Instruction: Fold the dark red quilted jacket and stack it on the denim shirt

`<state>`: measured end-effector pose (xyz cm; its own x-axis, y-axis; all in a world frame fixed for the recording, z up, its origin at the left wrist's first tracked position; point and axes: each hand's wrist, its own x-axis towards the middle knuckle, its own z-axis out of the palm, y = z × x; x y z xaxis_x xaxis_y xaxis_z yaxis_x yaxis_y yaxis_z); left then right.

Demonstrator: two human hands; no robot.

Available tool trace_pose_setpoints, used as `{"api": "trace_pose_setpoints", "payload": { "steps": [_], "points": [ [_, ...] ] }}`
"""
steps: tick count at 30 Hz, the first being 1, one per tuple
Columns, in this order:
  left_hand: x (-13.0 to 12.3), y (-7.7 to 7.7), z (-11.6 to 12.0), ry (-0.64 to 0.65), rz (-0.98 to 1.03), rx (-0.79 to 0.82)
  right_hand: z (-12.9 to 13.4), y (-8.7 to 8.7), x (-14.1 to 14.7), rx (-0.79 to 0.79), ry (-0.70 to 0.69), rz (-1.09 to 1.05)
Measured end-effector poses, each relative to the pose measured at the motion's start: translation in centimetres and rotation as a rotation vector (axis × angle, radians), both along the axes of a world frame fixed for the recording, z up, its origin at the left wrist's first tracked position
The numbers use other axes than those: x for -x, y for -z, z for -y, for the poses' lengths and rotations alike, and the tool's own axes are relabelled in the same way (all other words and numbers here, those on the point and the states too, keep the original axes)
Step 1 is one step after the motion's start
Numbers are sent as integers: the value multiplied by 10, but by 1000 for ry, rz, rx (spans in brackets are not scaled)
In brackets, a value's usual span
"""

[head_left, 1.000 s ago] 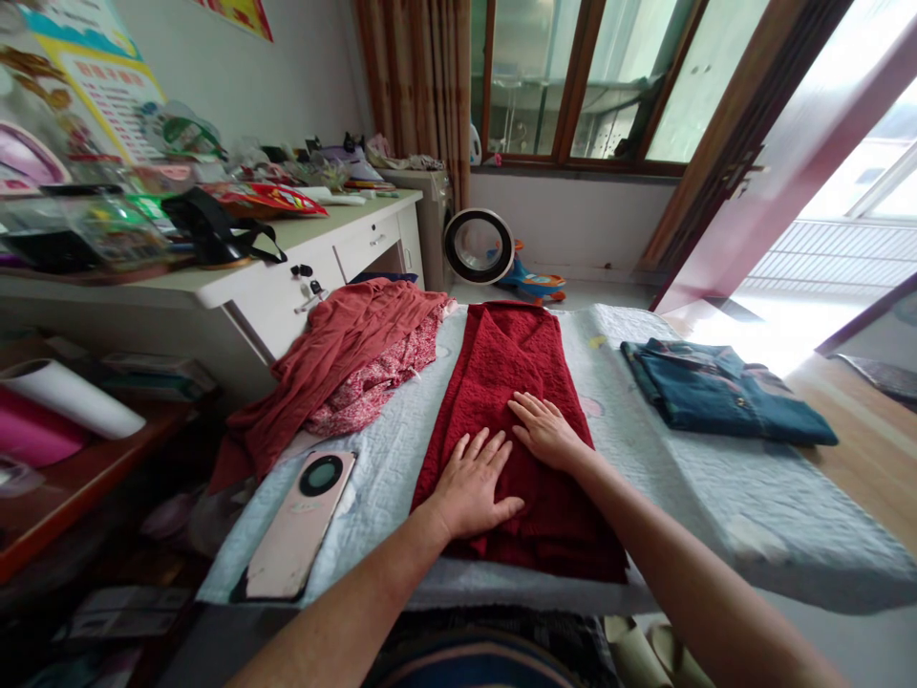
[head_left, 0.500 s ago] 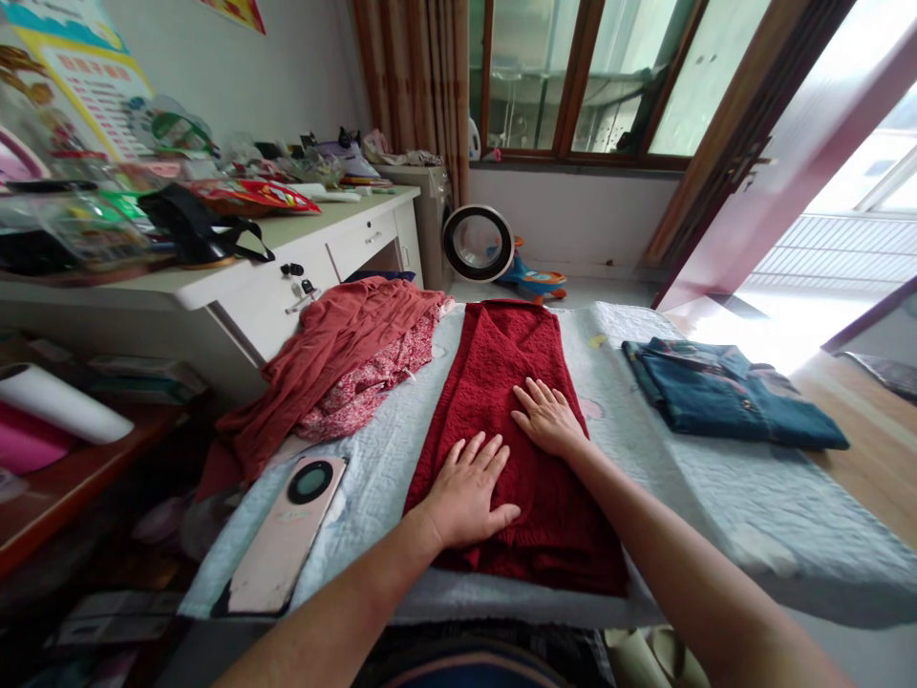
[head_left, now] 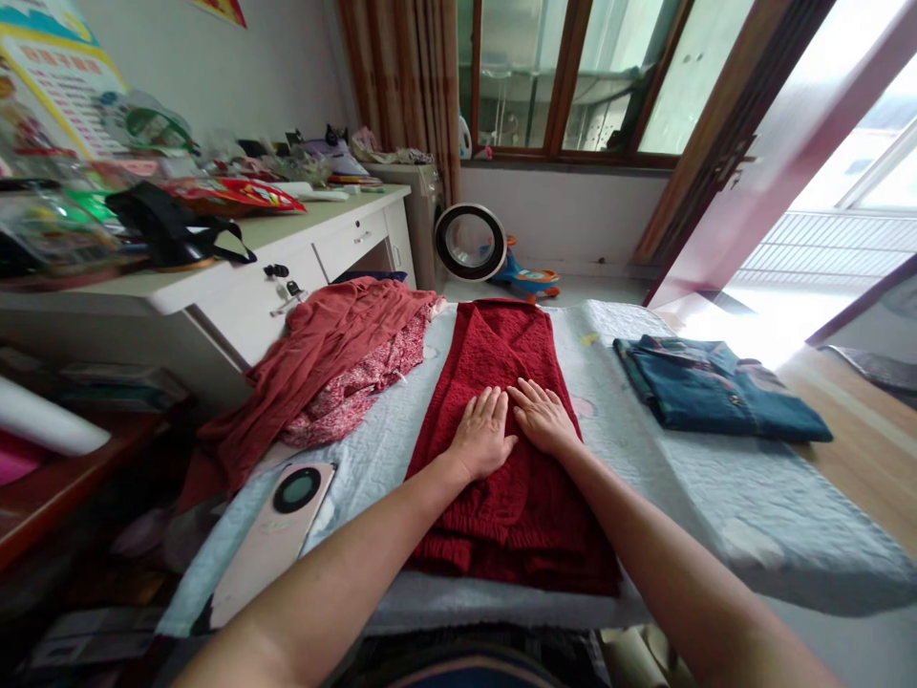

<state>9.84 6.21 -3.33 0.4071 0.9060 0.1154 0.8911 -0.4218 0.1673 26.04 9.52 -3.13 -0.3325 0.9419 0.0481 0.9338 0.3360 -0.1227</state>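
Note:
A dark red knitted garment [head_left: 494,516], folded into a long strip, lies on a pale blue quilted cover [head_left: 645,497]. Both hands rest flat on its middle, side by side. My left hand [head_left: 483,435] has its fingers stretched forward and the thumb out to the right. Close beside it, my right hand [head_left: 544,416] also lies palm down with fingers extended. Neither one grasps the cloth. The garment's ribbed edge shows near me, partly behind my forearms.
Left of the garment lies a heap of rust-red and patterned clothes [head_left: 344,354], with a pink phone [head_left: 276,535] nearer me. Folded blue denim [head_left: 723,392] sits at right. A cluttered white desk [head_left: 287,248] stands along the left wall; a washing machine's open door [head_left: 471,242] is beyond.
My left hand has slid forward and slightly right over the red garment, coming next to my right hand. My right hand has stayed nearly in place. The view has shifted a little.

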Motion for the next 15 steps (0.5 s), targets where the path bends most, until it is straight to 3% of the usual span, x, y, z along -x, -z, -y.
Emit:
{"api": "trace_pose_setpoints", "payload": {
  "steps": [5, 15],
  "points": [
    [3, 20, 3, -15, -44, -60, -2, 2, 1, -9, 7, -4],
    [2, 20, 5, -40, -41, -100, -21, 6, 5, 33, 77, 14]
  ]
}}
